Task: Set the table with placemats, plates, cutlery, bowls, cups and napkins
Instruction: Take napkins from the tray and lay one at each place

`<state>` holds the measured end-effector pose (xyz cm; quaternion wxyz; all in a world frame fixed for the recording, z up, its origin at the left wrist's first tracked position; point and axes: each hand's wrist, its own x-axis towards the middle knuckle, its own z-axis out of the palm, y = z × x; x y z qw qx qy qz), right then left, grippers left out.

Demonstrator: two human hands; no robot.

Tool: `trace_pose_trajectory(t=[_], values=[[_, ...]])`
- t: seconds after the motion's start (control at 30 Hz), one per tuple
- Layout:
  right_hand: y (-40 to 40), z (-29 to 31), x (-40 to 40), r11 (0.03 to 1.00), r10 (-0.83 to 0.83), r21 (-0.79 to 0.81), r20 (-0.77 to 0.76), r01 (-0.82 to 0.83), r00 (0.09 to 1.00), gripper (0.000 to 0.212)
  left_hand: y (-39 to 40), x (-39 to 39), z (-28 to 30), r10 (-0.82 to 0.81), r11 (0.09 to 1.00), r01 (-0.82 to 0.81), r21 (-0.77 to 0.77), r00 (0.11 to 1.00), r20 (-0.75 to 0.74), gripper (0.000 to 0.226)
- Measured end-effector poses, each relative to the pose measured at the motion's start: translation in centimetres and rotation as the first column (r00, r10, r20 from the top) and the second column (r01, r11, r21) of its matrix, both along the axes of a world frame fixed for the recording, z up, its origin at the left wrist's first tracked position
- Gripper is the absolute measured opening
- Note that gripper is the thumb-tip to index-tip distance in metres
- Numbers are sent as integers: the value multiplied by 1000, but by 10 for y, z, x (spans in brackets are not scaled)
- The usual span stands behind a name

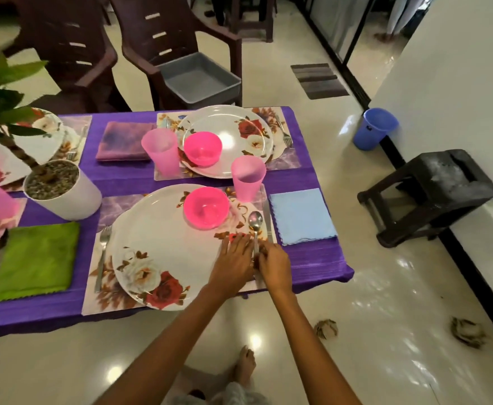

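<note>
On the near placemat [113, 299] lies a large floral plate [163, 247] with a pink bowl [206, 207] on its far rim and a fork [102, 255] to its left. A spoon [255, 222] and a knife [267, 217] lie to the plate's right. My left hand [233, 263] rests flat on the plate's right edge, fingers straight. My right hand [274, 266] pinches the spoon's handle. A pink cup [248, 178] stands behind the spoon, and a light blue napkin [302, 216] lies to the right. The far setting has a plate [239, 133], pink bowl [202, 148], pink cup [161, 152], fork [284, 133] and purple napkin [125, 141].
A white potted plant [61, 190] stands left of the near plate, a green napkin [36, 260] before it. A grey tub [201, 80] sits on a brown chair [163, 39] behind the purple-clothed table [312, 258]. A dark stool [432, 194] and a blue bucket [375, 128] stand on the floor to the right.
</note>
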<state>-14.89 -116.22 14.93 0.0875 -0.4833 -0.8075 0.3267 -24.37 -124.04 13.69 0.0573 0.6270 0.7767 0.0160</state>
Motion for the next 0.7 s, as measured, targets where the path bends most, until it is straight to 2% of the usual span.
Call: trace_pose_trajectory(t=[0.13,0.2,0.4,0.53,0.7], values=[[25,2,9,996,-61,60,6,61,998,28,13,-9,5,-76,995,67,-77,990,-123,84],[33,2,8,998,-28,66,47,25,998,29,23,-11,7,-82,992,67,-104,985,-154,87],[23,-2,5,992,92,71,123,-101,988,28,34,-9,3,-101,989,82,-121,981,-164,79],[14,-3,6,989,119,67,151,-130,981,36,32,-10,2,-59,997,50,-63,986,-155,83],[9,-3,13,991,120,43,162,-128,980,39,36,-10,6,-48,995,37,-92,992,-117,90]])
